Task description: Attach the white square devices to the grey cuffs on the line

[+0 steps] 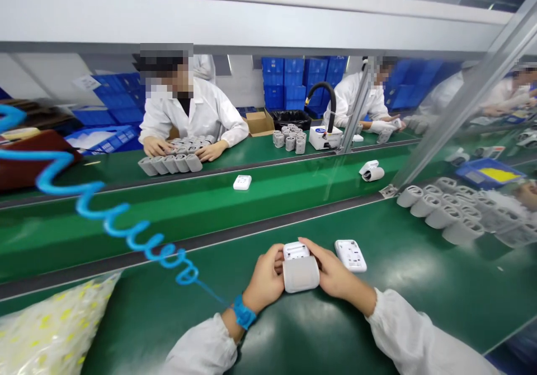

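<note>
White plastic unit [300, 267] sits on the green desk [293, 338] just in front of the person, held between both hands, with a pale grey cylindrical sleeve [301, 274] across its near side. Left grip [264, 279]: closed on the unit's left end, fingers curled round unit and sleeve. Right grip [336, 271]: closed on the right end, fingers laid over the top edge. Neither hand is off the unit.

A second flat white housing [351, 255] lies just beside the right hand, not touching it. Blue wrist strap [244, 312] on the left wrist, with a coiled blue cord [113, 218] running from it up and left across the belt. White coat cuffs [201, 347] show at both forearms.

Edges: dark belt rail [188, 247] runs behind the hands, well beyond the unit. Clear bag with yellow print [50, 330] sits at the near left corner, well apart from the left hand. Rows of grey sleeves [447, 213] stand on the desk to the far right. Open green surface lies between the hands and both of these.
</note>
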Available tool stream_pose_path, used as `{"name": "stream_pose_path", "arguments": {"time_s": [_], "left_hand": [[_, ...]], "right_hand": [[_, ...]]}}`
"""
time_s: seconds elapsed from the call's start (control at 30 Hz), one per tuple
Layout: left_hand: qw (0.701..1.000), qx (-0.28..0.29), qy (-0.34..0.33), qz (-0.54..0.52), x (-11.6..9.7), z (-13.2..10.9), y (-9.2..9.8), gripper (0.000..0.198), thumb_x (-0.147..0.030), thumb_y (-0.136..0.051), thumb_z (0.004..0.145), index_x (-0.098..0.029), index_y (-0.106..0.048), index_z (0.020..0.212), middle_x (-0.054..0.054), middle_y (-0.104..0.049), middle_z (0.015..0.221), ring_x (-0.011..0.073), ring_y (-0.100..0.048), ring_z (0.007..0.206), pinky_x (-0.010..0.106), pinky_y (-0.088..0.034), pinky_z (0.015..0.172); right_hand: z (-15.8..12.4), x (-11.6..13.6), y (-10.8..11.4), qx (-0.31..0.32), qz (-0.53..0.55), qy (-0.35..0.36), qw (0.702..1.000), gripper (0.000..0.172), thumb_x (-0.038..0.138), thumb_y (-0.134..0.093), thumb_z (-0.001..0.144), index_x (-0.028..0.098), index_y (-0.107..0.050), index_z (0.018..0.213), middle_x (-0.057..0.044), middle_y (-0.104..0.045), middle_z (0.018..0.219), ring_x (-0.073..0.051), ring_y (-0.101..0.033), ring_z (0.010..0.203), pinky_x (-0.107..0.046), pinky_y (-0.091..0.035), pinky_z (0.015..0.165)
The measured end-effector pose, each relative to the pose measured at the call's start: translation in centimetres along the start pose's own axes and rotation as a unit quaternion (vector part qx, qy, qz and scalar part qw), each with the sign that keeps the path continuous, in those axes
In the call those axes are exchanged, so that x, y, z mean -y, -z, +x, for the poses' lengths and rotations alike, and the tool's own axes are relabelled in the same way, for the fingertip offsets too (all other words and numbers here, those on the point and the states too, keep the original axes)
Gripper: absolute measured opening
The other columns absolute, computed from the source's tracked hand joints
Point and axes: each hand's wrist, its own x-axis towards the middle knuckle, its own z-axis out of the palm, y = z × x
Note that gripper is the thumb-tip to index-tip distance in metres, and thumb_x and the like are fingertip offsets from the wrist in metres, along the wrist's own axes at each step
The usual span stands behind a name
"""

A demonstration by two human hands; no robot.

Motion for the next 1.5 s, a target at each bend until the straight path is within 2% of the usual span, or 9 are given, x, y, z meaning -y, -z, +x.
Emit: {"name": "stream_pose_path", "arguments": {"time_s": [0.27, 0.53, 0.9, 1.1, 1.2, 1.27, 1.33, 1.4, 1.5], "left_hand": [[0.997, -0.02, -0.039, 0.057, -0.1, 0.0, -0.5, 0.05, -0.011, -0.08, 0.06, -0.018, -0.059, 0.104, 0.007, -0.076, 0.094, 0.0232, -0.073, 0.079, 0.027, -0.055, 0.066], [0.999, 0.048, 0.005, -0.008, -0.1, 0.9, 0.9, 0.042, -0.016, -0.075, 0.07, -0.019, -0.061, 0.109, 0.01, -0.074, 0.103, 0.0238, -0.072, 0.092, 0.032, -0.056, 0.079], [0.995, -0.014, -0.058, 0.082, -0.1, 0.4, -0.7, 0.046, -0.011, -0.079, 0.06, -0.02, -0.066, 0.103, 0.007, -0.076, 0.095, 0.0265, -0.073, 0.082, 0.03, -0.056, 0.068], [0.995, 0.028, -0.066, 0.068, -1.1, 5.7, 0.8, 0.048, -0.015, -0.076, 0.063, -0.018, -0.065, 0.109, 0.011, -0.075, 0.1, 0.0272, -0.072, 0.088, 0.035, -0.056, 0.08], [0.971, -0.053, -0.111, 0.207, -1.4, 11.8, 3.0, 0.047, -0.014, -0.073, 0.062, -0.018, -0.067, 0.108, 0.009, -0.074, 0.1, 0.0291, -0.069, 0.092, 0.037, -0.053, 0.086], [0.95, -0.086, -0.113, 0.279, -1.3, 16.4, 4.2, 0.045, -0.013, -0.069, 0.062, -0.019, -0.068, 0.107, 0.009, -0.074, 0.104, 0.0299, -0.068, 0.096, 0.037, -0.052, 0.088], [0.946, -0.093, -0.107, 0.29, -0.9, 20.6, 4.9, 0.045, -0.011, -0.066, 0.063, -0.018, -0.068, 0.107, 0.009, -0.073, 0.107, 0.0303, -0.066, 0.102, 0.038, -0.05, 0.092], [0.952, -0.082, -0.1, 0.277, -0.5, 23.8, 5.1, 0.044, -0.01, -0.064, 0.062, -0.016, -0.068, 0.105, 0.01, -0.073, 0.106, 0.0295, -0.066, 0.103, 0.038, -0.05, 0.092], [0.961, -0.05, -0.087, 0.259, -0.1, 26.5, 5.4, 0.041, -0.011, -0.066, 0.06, -0.014, -0.07, 0.1, 0.01, -0.075, 0.097, 0.0266, -0.069, 0.092, 0.036, -0.054, 0.085]], "right_hand": [[0.3, 0.1, -0.7, -0.05, -0.003, -0.018, 0.999, 0.063, 0.008, -0.052, 0.083, 0.025, -0.048, 0.142, -0.009, -0.058, 0.139, -0.025, -0.059, 0.122, -0.041, -0.047, 0.104], [0.9, -1.2, 0.4, 0.034, 0.167, -0.06, 0.983, 0.066, 0.017, -0.06, 0.083, 0.027, -0.044, 0.146, -0.007, -0.055, 0.143, -0.024, -0.054, 0.131, -0.043, -0.043, 0.11], [0.6, 0.2, -0.1, -0.045, 0.002, -0.017, 0.999, 0.067, 0.005, -0.054, 0.078, 0.026, -0.05, 0.141, -0.007, -0.061, 0.136, -0.026, -0.061, 0.12, -0.042, -0.049, 0.102], [-0.4, 0.6, 3.3, -0.104, -0.021, 0.004, 0.994, 0.06, 0.017, -0.057, 0.089, 0.028, -0.045, 0.146, -0.007, -0.051, 0.147, -0.025, -0.054, 0.129, -0.045, -0.042, 0.111], [-4.7, -0.2, 7.8, -0.317, -0.062, -0.017, 0.946, 0.041, 0.029, -0.056, 0.094, 0.027, -0.054, 0.135, -0.009, -0.062, 0.13, -0.025, -0.062, 0.117, -0.044, -0.047, 0.105], [-8.7, -1.8, 11.9, -0.504, -0.147, -0.06, 0.849, 0.031, 0.036, -0.056, 0.094, 0.024, -0.059, 0.122, -0.01, -0.066, 0.113, -0.026, -0.064, 0.108, -0.046, -0.049, 0.101], [-12.8, -4.3, 16.4, -0.631, -0.227, -0.115, 0.733, 0.039, 0.046, -0.058, 0.09, 0.018, -0.059, 0.117, -0.013, -0.063, 0.112, -0.028, -0.064, 0.104, -0.047, -0.052, 0.094], [-16.0, -6.9, 20.8, -0.668, -0.262, -0.181, 0.672, 0.064, 0.055, -0.068, 0.078, 0.012, -0.053, 0.125, -0.02, -0.056, 0.125, -0.032, -0.062, 0.108, -0.047, -0.055, 0.086], [-18.1, -10.1, 25.6, -0.613, -0.268, -0.289, 0.685, 0.09, 0.06, -0.077, 0.062, 0.009, -0.049, 0.13, -0.022, -0.058, 0.124, -0.037, -0.06, 0.112, -0.05, -0.052, 0.091]]}}
